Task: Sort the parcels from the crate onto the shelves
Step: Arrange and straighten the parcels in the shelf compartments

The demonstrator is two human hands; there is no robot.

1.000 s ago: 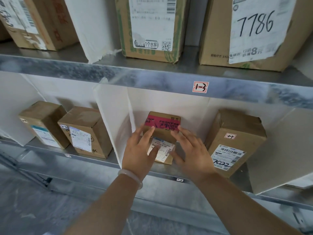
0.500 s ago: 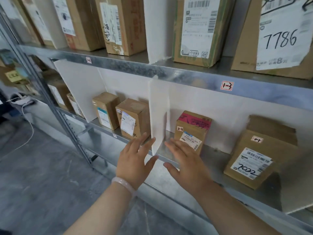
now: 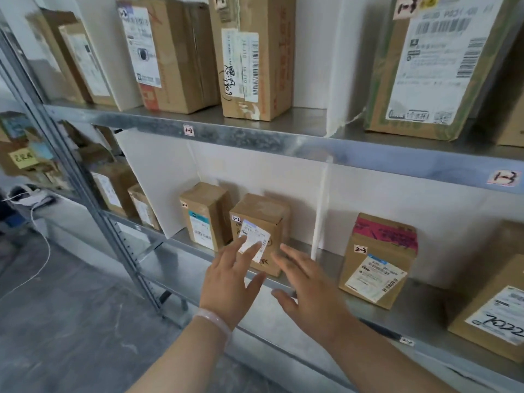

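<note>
Centre of frame: we hold our left hand (image 3: 229,282) and right hand (image 3: 309,292) open, fingers spread, gripping nothing, before the lower shelf (image 3: 195,268). Centre right: pink-taped parcel (image 3: 380,262), upright on that shelf, right of the white divider (image 3: 319,217). Left of divider: parcel tagged 2-2 (image 3: 262,217), partly behind our left hand.

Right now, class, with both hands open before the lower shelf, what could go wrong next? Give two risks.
1. The left hand overlaps the crooked label on the box tagged 2-2; a careless brush might peel it.
2. The right hand is close to the thin white divider; a sideways swing could tip it.
</note>
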